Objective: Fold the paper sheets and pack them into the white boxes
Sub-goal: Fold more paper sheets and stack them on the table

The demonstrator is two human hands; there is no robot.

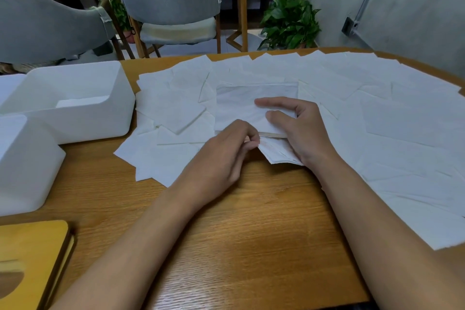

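Sheet: paper sheet (241, 111) part-folded, directly under the fingertips.
Left hand (221, 151): curled fingers pinch its near edge.
Right hand (302, 128): thumb and forefinger pinch the flap.
Packed: one folded piece (80, 102) in the white box (118, 98), left of the fingers.
Remaining: probably most; loose sheets (377, 113) surround the fingers.

Bare L hand (221, 156), R hand (299, 133).

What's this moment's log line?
phase: folding | left hand: pinches sheet edge | right hand: grips sheet | white box: paper inside
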